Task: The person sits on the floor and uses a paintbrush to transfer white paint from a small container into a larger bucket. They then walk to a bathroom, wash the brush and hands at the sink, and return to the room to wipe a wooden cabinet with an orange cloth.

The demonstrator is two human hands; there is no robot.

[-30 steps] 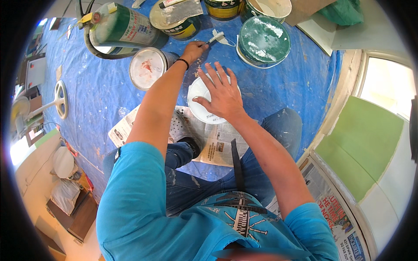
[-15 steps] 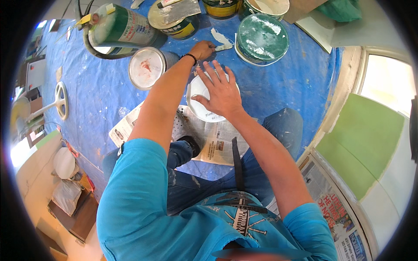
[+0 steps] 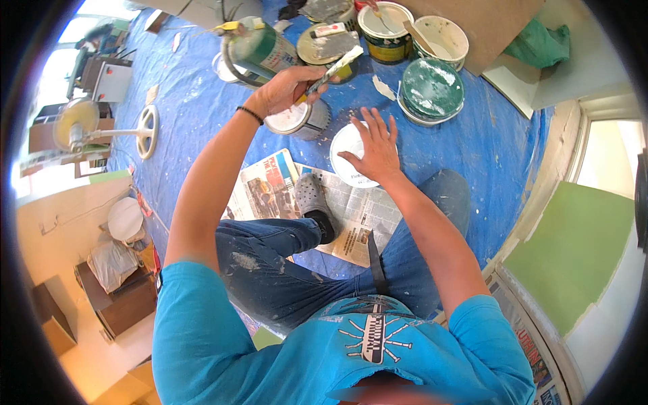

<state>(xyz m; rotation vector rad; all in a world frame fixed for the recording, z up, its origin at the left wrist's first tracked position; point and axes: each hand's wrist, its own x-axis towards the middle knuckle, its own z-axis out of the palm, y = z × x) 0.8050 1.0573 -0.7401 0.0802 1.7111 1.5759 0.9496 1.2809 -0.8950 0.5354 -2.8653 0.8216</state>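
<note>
The left hand (image 3: 283,88) is closed around the handle of a paint-stained tool (image 3: 334,67), a brush or scraper whose pale end points up and to the right. It is held above a small open paint tin (image 3: 297,120) with whitish paint inside. A dark band sits on that wrist.

The right hand (image 3: 374,145) lies flat with fingers spread wide, pressing on a round white lid (image 3: 347,158) that rests on the blue tarp (image 3: 202,101), just right of the small tin. It grips nothing; the palm simply covers the lid's right half.

Near the lid, sheets of newspaper (image 3: 270,185) lie under a grey shoe (image 3: 312,196) and paint-spattered jeans.

Farther away stand several more containers: a bucket with a green lid (image 3: 432,91) to the right, a yellow-banded can (image 3: 385,30) and a cream bucket (image 3: 442,37) behind it, and a large green tin (image 3: 260,47) lying on its side at far left. A green painted panel (image 3: 574,250) stands at the right.
</note>
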